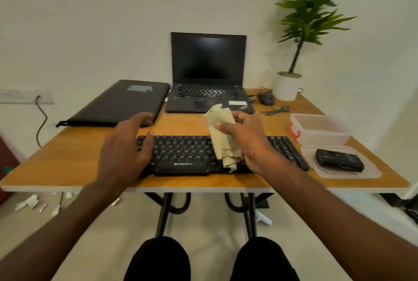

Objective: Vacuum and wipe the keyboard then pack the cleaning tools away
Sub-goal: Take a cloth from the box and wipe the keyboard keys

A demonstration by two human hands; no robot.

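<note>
A black keyboard lies near the front edge of the wooden table. My right hand holds a beige cloth above the keyboard's middle; the cloth hangs down onto the keys. My left hand hovers over the keyboard's left end with fingers relaxed and the thumb touching the top left corner. A small black handheld vacuum lies in a clear plastic lid at the right. Behind the lid stands a clear plastic box with a red clip.
An open black laptop stands at the back middle, a black laptop sleeve to its left. A mouse with cable and a potted plant occupy the back right corner. My knees are under the table's front edge.
</note>
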